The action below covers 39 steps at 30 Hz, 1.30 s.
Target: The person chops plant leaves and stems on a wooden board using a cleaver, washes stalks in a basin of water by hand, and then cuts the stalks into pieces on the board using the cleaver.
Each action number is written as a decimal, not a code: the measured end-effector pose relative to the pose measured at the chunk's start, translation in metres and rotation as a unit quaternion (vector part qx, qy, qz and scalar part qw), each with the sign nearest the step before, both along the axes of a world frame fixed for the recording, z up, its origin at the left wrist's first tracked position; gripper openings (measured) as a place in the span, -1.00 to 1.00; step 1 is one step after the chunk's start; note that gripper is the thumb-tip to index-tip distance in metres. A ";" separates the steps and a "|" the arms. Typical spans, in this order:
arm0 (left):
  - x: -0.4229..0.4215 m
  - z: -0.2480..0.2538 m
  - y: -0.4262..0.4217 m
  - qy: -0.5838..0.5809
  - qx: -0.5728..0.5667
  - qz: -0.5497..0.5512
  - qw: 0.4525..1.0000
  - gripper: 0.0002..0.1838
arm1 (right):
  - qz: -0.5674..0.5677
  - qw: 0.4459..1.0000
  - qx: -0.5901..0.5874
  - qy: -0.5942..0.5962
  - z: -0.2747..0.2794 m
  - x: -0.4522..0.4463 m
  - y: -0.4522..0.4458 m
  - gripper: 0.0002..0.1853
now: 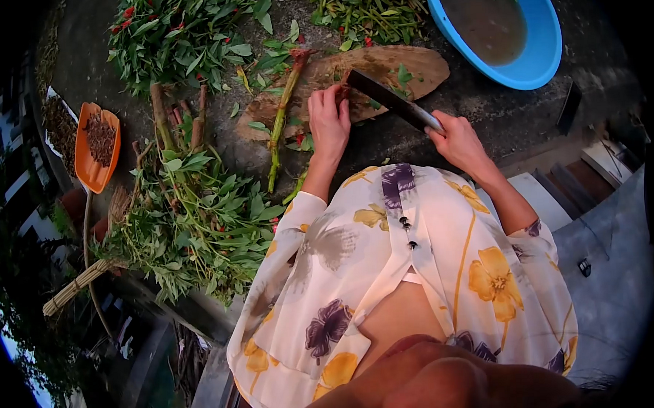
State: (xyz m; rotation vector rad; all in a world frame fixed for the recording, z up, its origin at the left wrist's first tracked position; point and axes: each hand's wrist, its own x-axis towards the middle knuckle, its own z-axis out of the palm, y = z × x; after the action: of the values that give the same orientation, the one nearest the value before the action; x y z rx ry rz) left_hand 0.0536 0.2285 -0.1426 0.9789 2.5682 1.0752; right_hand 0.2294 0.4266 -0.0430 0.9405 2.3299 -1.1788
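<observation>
My right hand (456, 141) grips a knife (388, 98) by its pale handle; the long dark blade slants up and left across a worn wooden board (427, 67). Close to the blade's far end, the fingers of my left hand (328, 124) are closed on a small reddish-brown plant piece (343, 92), mostly hidden by the fingers. A thick green stalk (282, 118) with a reddish root end lies across the board's left part, beside my left hand. Bits of green leaf (404, 74) are scattered over the wood.
Leafy cut plants with red flowers (181, 35) lie at the back left. More leafy stalks (203, 217) lie at left. A pile of green stems (370, 12) is behind the board. A blue basin (547, 56) holds murky water. An orange scoop (92, 174) contains brown bits.
</observation>
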 end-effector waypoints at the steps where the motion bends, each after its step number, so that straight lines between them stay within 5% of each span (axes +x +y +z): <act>1: 0.001 -0.002 -0.002 0.000 0.001 0.001 1.000 -0.64 | -0.009 1.000 -0.013 0.000 0.001 -0.001 -0.001 -0.81; 17: -0.019 0.010 -0.051 -0.017 -0.015 0.122 0.992 -0.63 | -0.007 0.999 -0.053 0.007 -0.005 -0.018 0.006 -0.78; 19: -0.023 0.016 -0.049 0.141 -0.066 0.052 0.986 -0.63 | -0.005 0.998 -0.058 0.007 -0.004 -0.016 0.010 -0.77; 22: -0.023 0.026 -0.032 0.157 0.004 0.055 0.986 -0.67 | -0.027 0.998 -0.051 0.023 0.006 -0.011 0.016 -0.76; 23: -0.019 0.026 -0.023 0.027 0.033 0.071 0.997 -0.74 | -0.044 0.997 -0.042 0.039 0.009 -0.009 0.017 -0.75; 26: -0.020 0.017 0.011 -0.067 0.056 0.030 0.996 -0.72 | -0.078 0.995 -0.034 0.055 0.009 -0.005 0.023 -0.75; 34: -0.032 -0.014 0.032 -0.129 0.048 -0.028 0.990 -0.73 | -0.072 0.995 -0.018 0.065 -0.006 0.002 0.023 -0.73; 39: -0.012 -0.018 0.031 -0.011 0.089 -0.042 0.995 -0.75 | -0.082 0.994 -0.030 0.072 -0.010 -0.016 0.011 -0.76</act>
State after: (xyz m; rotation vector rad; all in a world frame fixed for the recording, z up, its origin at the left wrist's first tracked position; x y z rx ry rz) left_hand 0.0416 0.2593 -0.1609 1.0976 2.4233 1.3020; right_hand 0.2129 0.4378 -0.0532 1.0745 2.3485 -1.4165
